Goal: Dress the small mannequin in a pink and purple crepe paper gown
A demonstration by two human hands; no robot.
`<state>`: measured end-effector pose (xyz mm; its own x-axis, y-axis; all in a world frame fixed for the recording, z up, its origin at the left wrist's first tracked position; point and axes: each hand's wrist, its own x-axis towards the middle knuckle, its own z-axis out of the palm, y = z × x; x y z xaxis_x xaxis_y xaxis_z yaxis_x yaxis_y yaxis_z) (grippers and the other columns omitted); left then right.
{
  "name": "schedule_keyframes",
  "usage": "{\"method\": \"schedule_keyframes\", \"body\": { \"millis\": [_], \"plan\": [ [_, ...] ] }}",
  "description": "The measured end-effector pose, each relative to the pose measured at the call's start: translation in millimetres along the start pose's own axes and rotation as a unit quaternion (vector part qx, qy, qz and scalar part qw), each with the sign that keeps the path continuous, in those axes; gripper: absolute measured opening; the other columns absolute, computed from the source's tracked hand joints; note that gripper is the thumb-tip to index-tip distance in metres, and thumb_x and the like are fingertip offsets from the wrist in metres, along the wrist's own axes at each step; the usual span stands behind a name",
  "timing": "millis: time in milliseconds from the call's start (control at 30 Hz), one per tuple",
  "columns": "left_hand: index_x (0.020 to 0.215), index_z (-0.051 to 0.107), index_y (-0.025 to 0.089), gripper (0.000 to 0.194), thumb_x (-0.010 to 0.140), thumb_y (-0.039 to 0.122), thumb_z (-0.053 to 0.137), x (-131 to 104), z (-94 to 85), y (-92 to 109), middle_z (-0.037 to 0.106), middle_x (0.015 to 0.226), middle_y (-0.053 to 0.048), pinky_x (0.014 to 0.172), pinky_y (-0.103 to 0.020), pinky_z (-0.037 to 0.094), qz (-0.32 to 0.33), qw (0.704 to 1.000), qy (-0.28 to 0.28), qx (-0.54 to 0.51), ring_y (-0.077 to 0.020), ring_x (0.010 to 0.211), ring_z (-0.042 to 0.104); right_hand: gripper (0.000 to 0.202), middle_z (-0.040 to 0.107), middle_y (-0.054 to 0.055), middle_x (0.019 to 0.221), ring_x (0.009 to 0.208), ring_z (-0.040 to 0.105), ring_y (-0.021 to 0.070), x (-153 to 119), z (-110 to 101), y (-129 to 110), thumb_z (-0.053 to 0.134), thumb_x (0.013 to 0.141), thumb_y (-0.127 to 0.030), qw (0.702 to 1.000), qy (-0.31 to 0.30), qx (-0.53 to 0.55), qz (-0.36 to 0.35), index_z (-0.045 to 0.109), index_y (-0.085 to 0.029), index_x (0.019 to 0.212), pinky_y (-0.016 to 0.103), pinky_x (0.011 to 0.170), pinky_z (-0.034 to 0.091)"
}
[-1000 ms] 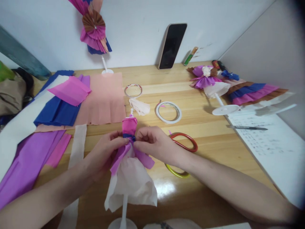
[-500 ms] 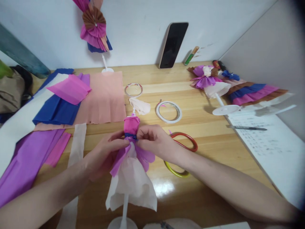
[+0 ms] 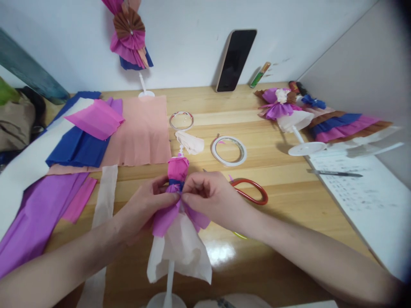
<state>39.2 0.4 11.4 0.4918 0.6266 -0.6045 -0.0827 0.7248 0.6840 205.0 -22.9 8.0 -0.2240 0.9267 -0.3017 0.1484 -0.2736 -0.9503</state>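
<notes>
In the middle stands a small paper dress on a white stand (image 3: 169,282). It has a pink bodice (image 3: 177,168), a dark blue waistband, a purple crepe paper overskirt (image 3: 165,220) and a white underskirt (image 3: 183,252). My left hand (image 3: 149,205) pinches the purple crepe paper from the left, thumb just below the waistband. From the right, the closed fingertips of my right hand (image 3: 208,192) pinch the same paper at the front of the waist. Both thumbs nearly meet there. Beside and partly under my right hand lie scissors with a red handle (image 3: 250,191).
Crepe paper sheets in blue (image 3: 77,149), peach (image 3: 144,128) and purple (image 3: 41,214) cover the left side. Tape rolls (image 3: 229,151) lie behind the dress. A phone (image 3: 236,60) leans on the wall. More paper dresses (image 3: 279,107) and a notebook with a pen (image 3: 340,173) are at right.
My right hand has shifted slightly, its thumb coming closer to my left thumb at the waist. The right part of the overskirt is drawn in, and the yellow handle is more covered.
</notes>
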Motion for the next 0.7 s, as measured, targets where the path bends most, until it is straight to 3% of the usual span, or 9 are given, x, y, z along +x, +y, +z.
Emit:
{"method": "schedule_keyframes", "body": {
  "millis": [233, 500, 700],
  "plan": [
    [0.109, 0.068, 0.02, 0.039, 0.071, 0.026, 0.076, 0, -3.5, 1, 0.068, 0.096, -0.005, 0.077, -0.027, 0.047, 0.011, 0.999, -0.048, -0.022, -0.0186, 0.085, 0.063, 0.008, 0.048, -0.007, 0.05, 0.044, 0.043, 0.0067, -1, -8, 0, 0.052, 0.066, -0.013, 0.999, -0.022, 0.025, -0.011, 0.053, -0.019, 0.061, 0.018, 0.04, 0.03],
    [0.104, 0.071, 0.02, 0.04, 0.064, 0.017, 0.069, 0, -8.9, 0, 0.071, 0.092, -0.004, 0.073, -0.025, 0.048, 0.009, 0.995, -0.067, -0.079, -0.0163, 0.08, 0.062, 0.009, 0.047, -0.006, 0.055, 0.049, 0.041, 0.0066, 0, -15, 4, 0.051, 0.067, -0.011, 0.999, -0.025, 0.004, -0.04, 0.053, -0.019, 0.062, 0.02, 0.044, 0.029],
    [0.114, 0.065, 0.021, 0.047, 0.069, 0.025, 0.078, -2, -4.1, 0, 0.07, 0.104, -0.007, 0.08, -0.03, 0.049, 0.028, 0.999, -0.043, 0.0, -0.0226, 0.094, 0.065, 0.018, 0.05, -0.004, 0.056, 0.051, 0.042, 0.0087, -6, -9, -14, 0.057, 0.076, -0.028, 0.992, 0.0, -0.1, -0.073, 0.048, -0.02, 0.063, 0.022, 0.045, 0.033]
  ]
}}
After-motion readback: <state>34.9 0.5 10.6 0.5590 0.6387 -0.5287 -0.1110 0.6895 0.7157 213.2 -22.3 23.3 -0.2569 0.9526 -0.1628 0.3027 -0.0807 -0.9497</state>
